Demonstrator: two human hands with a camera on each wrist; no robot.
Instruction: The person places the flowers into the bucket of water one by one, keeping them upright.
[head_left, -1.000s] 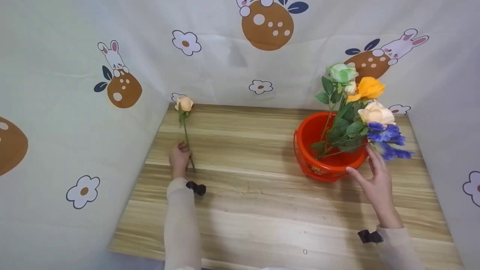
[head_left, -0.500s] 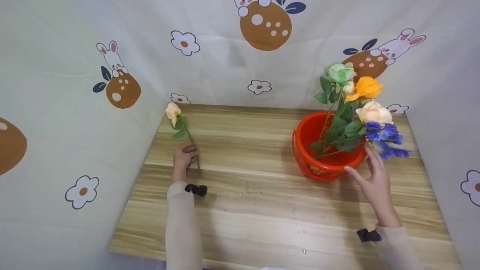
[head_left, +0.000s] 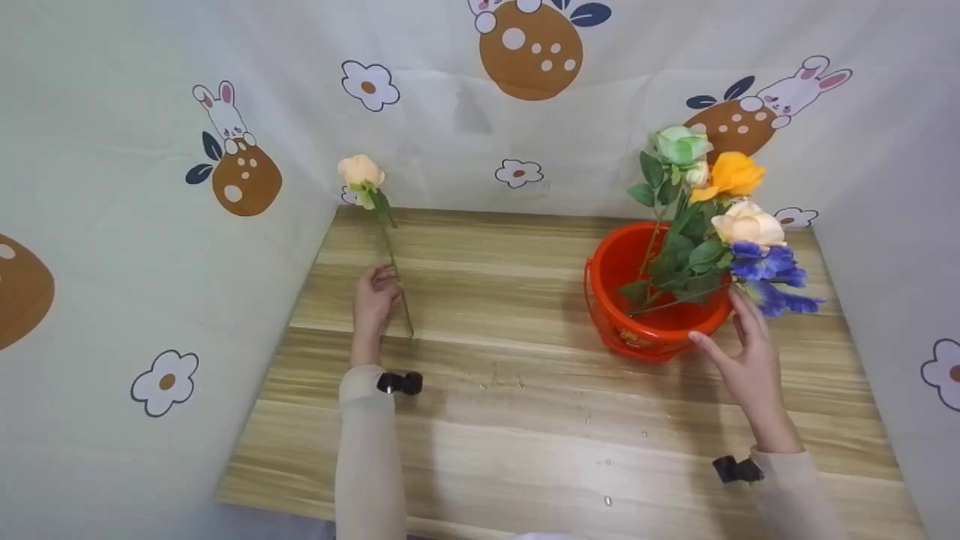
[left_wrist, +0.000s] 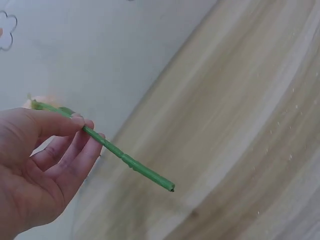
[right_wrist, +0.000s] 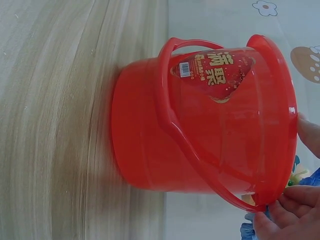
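In the head view my left hand (head_left: 376, 296) pinches the green stem of a single peach rose (head_left: 362, 172) between thumb and fingers. The bloom points up toward the backdrop, and the stem's cut end (left_wrist: 162, 183) sticks out past my fingers in the left wrist view. At the right, my right hand (head_left: 754, 364) grips the rim of a red plastic bucket (head_left: 637, 341), thumb on the near side and fingers by the handle's joint. Inside the bucket lean a green rose (head_left: 682, 145), an orange flower (head_left: 731, 176), a second peach rose (head_left: 750, 223) and blue flowers (head_left: 772, 274).
The bucket stands on a wood-grain table (head_left: 480, 300), its handle (right_wrist: 172, 122) hanging down the side. Small water drops (head_left: 608, 501) dot the tabletop. A pale curtain (head_left: 450, 142) printed with rabbits and flowers encloses the back and sides.
My left hand has lifted the peach rose and moved slightly right and away from me; the bloom dipped left, then rose upright. My right hand stays at the bucket rim.
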